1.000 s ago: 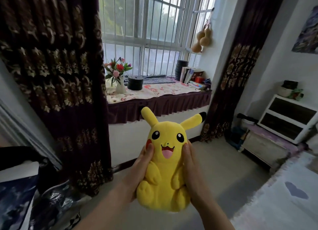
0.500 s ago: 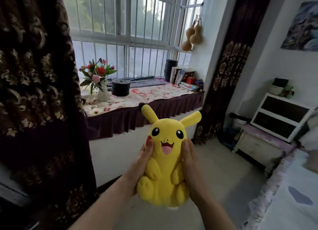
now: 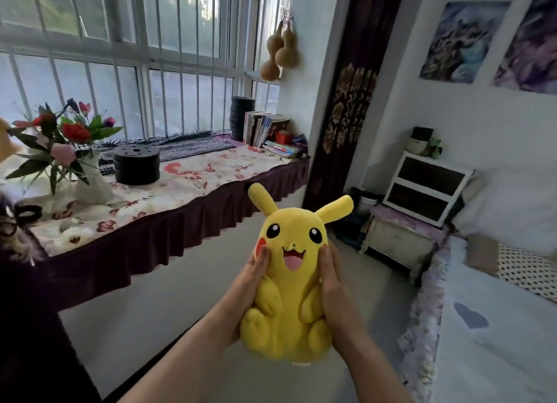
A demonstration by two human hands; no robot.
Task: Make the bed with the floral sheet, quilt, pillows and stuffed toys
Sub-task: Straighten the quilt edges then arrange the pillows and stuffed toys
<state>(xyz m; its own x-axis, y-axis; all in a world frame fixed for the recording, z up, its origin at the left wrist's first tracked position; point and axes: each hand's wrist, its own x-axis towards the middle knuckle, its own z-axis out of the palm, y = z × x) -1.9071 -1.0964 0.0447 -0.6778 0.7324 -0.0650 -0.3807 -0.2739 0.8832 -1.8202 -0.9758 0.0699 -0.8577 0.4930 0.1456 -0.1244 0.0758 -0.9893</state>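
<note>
A yellow stuffed toy [image 3: 289, 285] with black-tipped ears faces me, upright, held in the air over the floor. My left hand [image 3: 245, 294] grips its left side, thumb on the red cheek. My right hand [image 3: 336, 294] grips its right side, thumb by the mouth. At the right lies the bed with a pale quilt [image 3: 497, 342] with a frilled floral edge. A white pillow [image 3: 512, 210] and a dotted pillow [image 3: 527, 270] lie at its head.
A window seat [image 3: 180, 185] with a floral cloth and dark skirt runs along the left, bearing a flower vase [image 3: 90, 182], black discs [image 3: 137, 164] and books [image 3: 265, 130]. A white drawer unit [image 3: 425, 188] stands on a low stand beside the bed. Bare floor lies between.
My view has swung to the right: the dark curtain has left the frame and the bed with its pillows has come in. Both hands hold the toy as before.
</note>
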